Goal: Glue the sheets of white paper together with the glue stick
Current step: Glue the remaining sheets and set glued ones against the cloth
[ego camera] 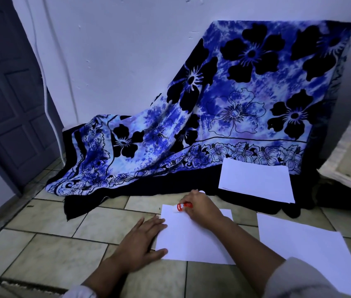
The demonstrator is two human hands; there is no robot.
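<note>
On the tiled floor point(52, 250), in front of the person, lies the central sheet point(191, 239) of white paper, the reference for all positions below.

Left hand point(142, 239): flat, fingers straight and spread, pressing on the central sheet's left edge, with the palm on the tile just beside it.

Right hand point(200, 208): over the far edge of the central sheet, fingers curled round the glue stick point(182, 206).

Glue stick: red with a white label. It is held nearly level and points left, with its pale tip at the paper near the sheet's far left corner. Whether the tip touches the paper cannot be told.

Second sheet point(299, 239): white, to the right of the central sheet and apart from it, partly hidden by the right sleeve.

Third sheet point(256, 179): white, beyond and to the right of the central sheet, resting on the dark hem of the cloth.

Blue flowered cloth point(235, 104): beyond the central sheet, draped over a hidden form against the white wall point(116, 50) and spilling onto the floor.

Grey panelled door point(8, 93): far to the left of the central sheet.
</note>
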